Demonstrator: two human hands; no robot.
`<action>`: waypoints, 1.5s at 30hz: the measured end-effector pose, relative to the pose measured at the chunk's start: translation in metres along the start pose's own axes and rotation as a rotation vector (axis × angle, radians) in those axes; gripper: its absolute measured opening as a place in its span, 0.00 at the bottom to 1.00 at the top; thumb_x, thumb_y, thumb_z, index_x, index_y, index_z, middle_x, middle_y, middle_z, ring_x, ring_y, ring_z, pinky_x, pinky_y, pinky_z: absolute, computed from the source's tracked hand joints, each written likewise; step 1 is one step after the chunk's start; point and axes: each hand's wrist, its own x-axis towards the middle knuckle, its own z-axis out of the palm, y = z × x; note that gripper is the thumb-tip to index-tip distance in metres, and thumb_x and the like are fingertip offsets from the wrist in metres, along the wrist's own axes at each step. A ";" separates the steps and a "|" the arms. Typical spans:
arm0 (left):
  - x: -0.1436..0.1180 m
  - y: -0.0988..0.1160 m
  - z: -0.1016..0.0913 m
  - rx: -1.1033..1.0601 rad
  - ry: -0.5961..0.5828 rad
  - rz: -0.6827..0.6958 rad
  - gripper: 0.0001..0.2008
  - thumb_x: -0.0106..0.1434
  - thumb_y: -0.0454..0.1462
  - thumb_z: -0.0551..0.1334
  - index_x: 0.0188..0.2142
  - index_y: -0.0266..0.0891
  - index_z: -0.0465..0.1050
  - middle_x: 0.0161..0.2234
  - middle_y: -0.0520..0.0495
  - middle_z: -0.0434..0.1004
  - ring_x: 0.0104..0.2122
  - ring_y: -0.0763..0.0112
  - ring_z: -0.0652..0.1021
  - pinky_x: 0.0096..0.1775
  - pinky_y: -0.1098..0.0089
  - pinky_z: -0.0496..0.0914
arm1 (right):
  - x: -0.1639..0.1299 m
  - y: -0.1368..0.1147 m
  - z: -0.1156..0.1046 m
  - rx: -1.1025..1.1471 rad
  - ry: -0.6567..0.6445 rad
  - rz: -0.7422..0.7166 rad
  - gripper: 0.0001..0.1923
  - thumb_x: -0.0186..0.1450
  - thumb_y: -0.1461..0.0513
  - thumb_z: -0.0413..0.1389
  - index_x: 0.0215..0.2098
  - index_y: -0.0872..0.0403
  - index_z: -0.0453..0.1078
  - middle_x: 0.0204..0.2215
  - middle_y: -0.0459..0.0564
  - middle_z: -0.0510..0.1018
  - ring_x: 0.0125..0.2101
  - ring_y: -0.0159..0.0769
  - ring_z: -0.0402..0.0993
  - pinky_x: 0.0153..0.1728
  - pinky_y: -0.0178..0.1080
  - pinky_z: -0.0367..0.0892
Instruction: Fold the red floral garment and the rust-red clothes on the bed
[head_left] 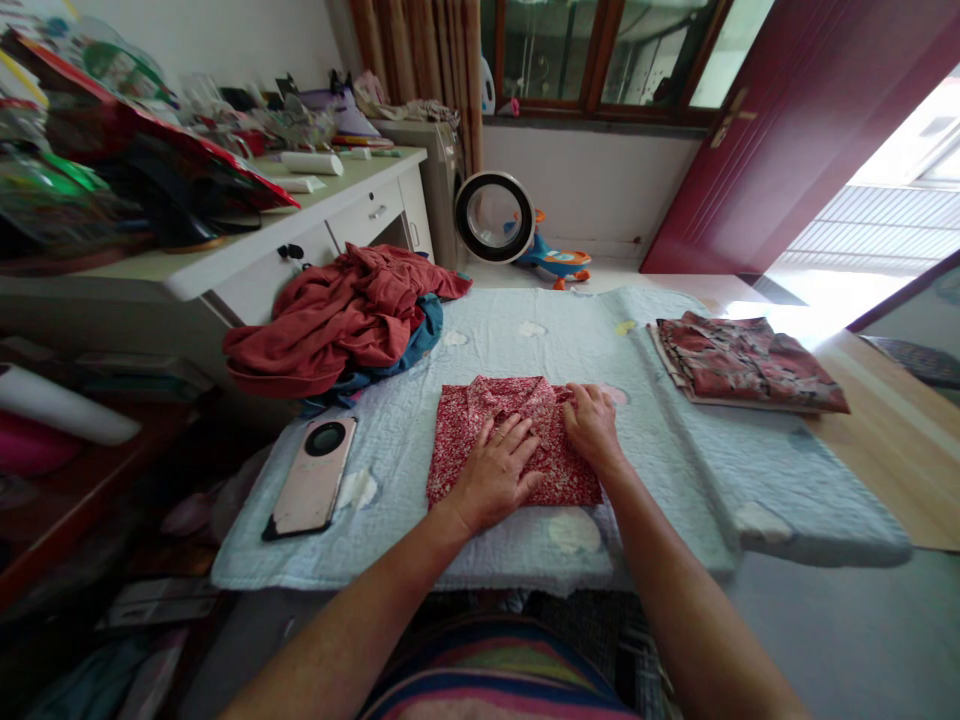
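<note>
Lying around: phone [313, 476] left, rust clothes heap [341, 315] behind, folded dark-red stack [746, 362] right, all clear of hands. Red floral cloth [469, 430] folded square, mid pale-blue quilt [675, 450]. Left hand [496, 472] flat, fingers spread; right hand [592, 425] pressing its right edge, fingers curled loosely.

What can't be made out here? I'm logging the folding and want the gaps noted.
All in the head view:
- Red patterned cloth: the middle is under the left hand and right hand.
- Phone: lies camera side up, so its screen is hidden.
- Blue garment: mostly buried under the red clothes pile.
- Folded stack: piece count unclear.
</note>
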 end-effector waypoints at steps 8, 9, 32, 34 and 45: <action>-0.019 -0.016 -0.003 0.065 0.008 -0.081 0.26 0.69 0.50 0.52 0.63 0.43 0.61 0.67 0.44 0.57 0.67 0.58 0.54 0.65 0.49 0.47 | -0.029 -0.036 0.009 0.085 -0.026 -0.263 0.17 0.70 0.59 0.48 0.55 0.52 0.69 0.55 0.54 0.72 0.54 0.44 0.65 0.57 0.47 0.57; -0.020 -0.018 0.000 0.073 0.005 -0.080 0.27 0.69 0.50 0.52 0.63 0.43 0.61 0.67 0.44 0.57 0.67 0.58 0.55 0.65 0.49 0.47 | -0.030 -0.036 0.012 0.072 -0.043 -0.262 0.17 0.70 0.59 0.48 0.55 0.52 0.69 0.55 0.54 0.72 0.54 0.44 0.65 0.57 0.47 0.58; -0.034 -0.034 0.000 -0.075 0.085 -0.220 0.27 0.67 0.48 0.55 0.63 0.42 0.60 0.67 0.39 0.54 0.67 0.55 0.54 0.64 0.46 0.49 | -0.044 -0.037 0.001 0.260 -0.106 -0.237 0.17 0.67 0.62 0.50 0.52 0.53 0.71 0.53 0.55 0.73 0.54 0.43 0.66 0.57 0.47 0.59; -0.038 -0.041 -0.009 -0.171 0.192 -0.274 0.24 0.68 0.47 0.54 0.60 0.40 0.63 0.65 0.38 0.56 0.66 0.56 0.57 0.63 0.49 0.52 | -0.041 -0.026 -0.010 0.327 -0.034 -0.184 0.16 0.66 0.61 0.50 0.50 0.54 0.71 0.51 0.56 0.74 0.53 0.42 0.67 0.56 0.45 0.60; -0.029 -0.081 -0.031 -0.847 0.228 -0.829 0.19 0.57 0.36 0.63 0.49 0.36 0.67 0.40 0.43 0.78 0.37 0.65 0.79 0.43 0.64 0.72 | -0.035 0.005 -0.026 -0.123 -0.268 0.338 0.21 0.65 0.50 0.50 0.42 0.58 0.73 0.39 0.61 0.77 0.41 0.46 0.74 0.41 0.42 0.65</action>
